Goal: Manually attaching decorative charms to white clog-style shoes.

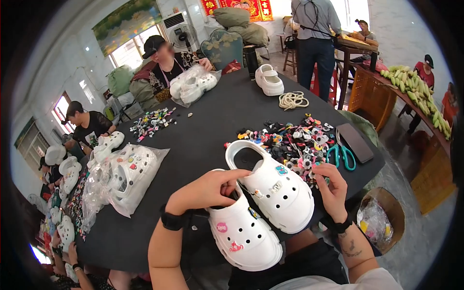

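Note:
My left hand [209, 190] grips two white clogs at their openings. Its index finger reaches to the edge of the right clog [295, 209], while the lower fingers sit at the opening of the left clog [258, 244]. Small colored charms are fixed in the holes of both: a pink round one [221, 227] on the left clog, a blue one [281, 170] on the right. My right hand [333, 189] is at the near edge of a heap of loose charms [309, 137], thumb and fingertips drawn together. Whatever lies between them is too small to make out.
Teal-handled scissors [342, 157] and a dark phone [355, 143] lie right of the charms. Farther back are a coil of rope [293, 100] and another white clog pair [269, 80]. Bagged clogs [128, 174] stand left. A bin [386, 212] holds plastic. Other people sit around the black table [208, 121].

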Available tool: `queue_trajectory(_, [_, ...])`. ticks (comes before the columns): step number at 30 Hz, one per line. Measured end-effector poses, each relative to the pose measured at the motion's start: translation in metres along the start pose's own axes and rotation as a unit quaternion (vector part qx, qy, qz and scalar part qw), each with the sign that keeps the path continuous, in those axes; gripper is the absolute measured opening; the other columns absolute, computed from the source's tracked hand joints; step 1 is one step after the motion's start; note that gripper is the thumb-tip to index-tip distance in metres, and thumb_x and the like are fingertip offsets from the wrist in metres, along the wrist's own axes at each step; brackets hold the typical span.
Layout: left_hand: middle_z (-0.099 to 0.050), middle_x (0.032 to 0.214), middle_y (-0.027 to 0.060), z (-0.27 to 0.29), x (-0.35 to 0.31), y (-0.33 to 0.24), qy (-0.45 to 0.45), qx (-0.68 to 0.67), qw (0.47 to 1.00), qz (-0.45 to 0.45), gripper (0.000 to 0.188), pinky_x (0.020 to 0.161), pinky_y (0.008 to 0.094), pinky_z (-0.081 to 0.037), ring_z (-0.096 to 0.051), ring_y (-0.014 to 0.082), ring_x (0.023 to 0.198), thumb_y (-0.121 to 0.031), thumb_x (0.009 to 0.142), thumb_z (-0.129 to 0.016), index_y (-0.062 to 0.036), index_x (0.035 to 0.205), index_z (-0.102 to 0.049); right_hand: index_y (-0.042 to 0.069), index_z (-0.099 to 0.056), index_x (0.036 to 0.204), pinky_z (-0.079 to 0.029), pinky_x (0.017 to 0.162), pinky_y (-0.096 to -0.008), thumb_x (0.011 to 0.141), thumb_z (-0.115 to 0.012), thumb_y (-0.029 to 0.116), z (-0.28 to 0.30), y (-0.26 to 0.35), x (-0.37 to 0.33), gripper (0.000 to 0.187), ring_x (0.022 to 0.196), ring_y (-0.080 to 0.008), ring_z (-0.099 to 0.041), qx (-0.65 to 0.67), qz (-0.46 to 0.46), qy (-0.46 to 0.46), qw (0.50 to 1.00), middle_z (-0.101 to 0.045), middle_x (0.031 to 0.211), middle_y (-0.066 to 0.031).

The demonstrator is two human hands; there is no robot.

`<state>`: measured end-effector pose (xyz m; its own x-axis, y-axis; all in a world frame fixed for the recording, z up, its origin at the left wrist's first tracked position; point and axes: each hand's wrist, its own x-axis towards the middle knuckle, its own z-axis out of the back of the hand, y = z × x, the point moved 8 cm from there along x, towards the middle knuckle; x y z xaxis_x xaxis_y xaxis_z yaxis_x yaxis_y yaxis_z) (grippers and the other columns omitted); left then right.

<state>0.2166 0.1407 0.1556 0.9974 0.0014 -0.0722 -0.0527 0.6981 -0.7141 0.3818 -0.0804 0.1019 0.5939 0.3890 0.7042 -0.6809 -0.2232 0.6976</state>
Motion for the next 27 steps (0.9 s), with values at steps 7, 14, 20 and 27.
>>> queue_trajectory(7, [-0.058, 0.080, 0.0042, 0.023, -0.036, -0.013, -0.020, 0.089, 0.995, 0.044, 0.069, 0.072, 0.0308, -0.049, -0.057, 0.0173, 0.074, -0.010, 0.075, -0.075, -0.0116, 0.137, -0.046, 0.003, -0.068, 0.096, -0.042, 0.069, -0.0321, 0.082, -0.062, -0.006, -0.001, 0.009, -0.009, 0.017, 0.068, -0.0200, -0.056, -0.103, 0.009, -0.007, 0.995, -0.064, 0.080, -0.0070])
queue_trajectory(14, [-0.064, 0.081, 0.0082, 0.006, -0.030, -0.018, 0.022, 0.019, 0.999, 0.043, 0.067, 0.074, 0.0332, -0.052, -0.065, 0.0215, 0.079, -0.006, 0.083, -0.066, -0.0113, 0.142, -0.037, 0.006, -0.071, 0.105, -0.044, 0.070, -0.0332, 0.082, -0.059, -0.007, -0.028, 0.046, -0.011, 0.029, 0.071, -0.0251, -0.058, -0.121, 0.069, 0.102, 0.985, -0.066, 0.079, -0.0098])
queue_trajectory(20, [-0.059, 0.080, 0.0037, 0.007, -0.018, 0.001, 0.029, -0.016, 0.998, 0.058, 0.069, 0.071, 0.0277, -0.049, -0.058, 0.0135, 0.074, -0.003, 0.078, -0.066, -0.0114, 0.142, -0.041, 0.007, -0.070, 0.106, -0.043, 0.069, -0.0358, 0.081, -0.064, 0.000, -0.028, 0.049, -0.011, 0.026, 0.069, -0.0244, -0.059, -0.107, 0.029, 0.209, 0.972, -0.065, 0.077, -0.0078])
queue_trajectory(27, [-0.054, 0.073, 0.0018, -0.002, -0.007, 0.004, 0.061, -0.013, 0.998, 0.005, 0.082, 0.062, 0.0252, -0.044, -0.050, 0.0095, 0.064, 0.000, 0.074, -0.062, -0.0179, 0.150, -0.035, 0.004, -0.066, 0.096, -0.048, 0.074, -0.0367, 0.077, -0.074, 0.008, -0.008, 0.004, 0.014, 0.021, 0.079, -0.0276, -0.059, -0.237, 0.011, 0.157, 0.959, -0.058, 0.097, -0.0093])
